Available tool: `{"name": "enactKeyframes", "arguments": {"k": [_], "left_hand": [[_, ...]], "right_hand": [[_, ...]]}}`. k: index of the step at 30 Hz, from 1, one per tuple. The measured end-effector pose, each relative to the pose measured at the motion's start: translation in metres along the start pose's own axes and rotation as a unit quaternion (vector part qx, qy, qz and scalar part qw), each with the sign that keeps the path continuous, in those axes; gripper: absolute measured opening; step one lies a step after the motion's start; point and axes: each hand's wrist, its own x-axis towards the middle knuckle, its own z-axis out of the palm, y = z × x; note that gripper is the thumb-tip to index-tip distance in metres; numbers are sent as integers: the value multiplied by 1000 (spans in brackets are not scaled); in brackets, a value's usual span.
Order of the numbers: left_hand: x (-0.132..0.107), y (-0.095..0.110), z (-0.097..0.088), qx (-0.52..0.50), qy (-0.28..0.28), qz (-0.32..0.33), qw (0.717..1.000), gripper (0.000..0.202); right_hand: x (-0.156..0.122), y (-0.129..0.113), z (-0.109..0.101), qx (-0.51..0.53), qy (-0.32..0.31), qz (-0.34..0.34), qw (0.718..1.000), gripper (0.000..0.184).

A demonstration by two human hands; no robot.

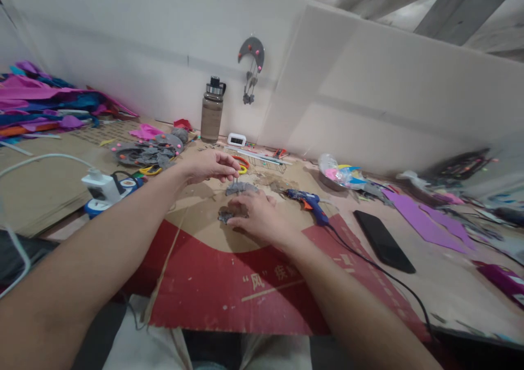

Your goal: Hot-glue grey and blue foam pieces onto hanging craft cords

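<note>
Touches grey piece [242,187] at far edge of right grip [258,210]; cannot tell whether pinching. Seemingly pinches thin strand [237,180] above it with left grip [213,166]. Has blue glue gun [314,206] right of right grip, black phone [383,240] farther right.

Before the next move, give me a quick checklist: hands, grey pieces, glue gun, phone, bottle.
1. Left hand has a secure pinch: cannot tell; its fingertips are bunched, but what lies between them is too small to make out.
2. Right hand at the grey pieces: ok, it is low over the cardboard beside them.
3. Glue gun nozzle aimed away from the hands: not ok, it points toward their side.
4. Glue gun heat: cannot tell.
5. Phone out of the way: ok, right of the gun.
6. Bottle upright: ok.
</note>
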Motion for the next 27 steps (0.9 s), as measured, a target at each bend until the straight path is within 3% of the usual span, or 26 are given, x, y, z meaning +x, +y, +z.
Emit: {"name": "enactKeyframes", "arguments": {"k": [8,14,17,20,27], "left_hand": [[2,-2,0,-12,-2,-7,1000,28],[1,-1,0,-21,-8,-9,1000,29],[0,0,0,-15,-8,-9,1000,28],[0,3,1,-3,-5,-9,1000,26],[-1,7,9,41,24,35,998,19]], "right_hand": [[2,-3,17,-41,40,-25,998,24],[3,-2,4,-5,41,-5,999,19],[7,6,-5,74,138,33,987,16],[13,15,-7,147,239,48,959,25],[29,11,5,171,187,70,965,29]]}}
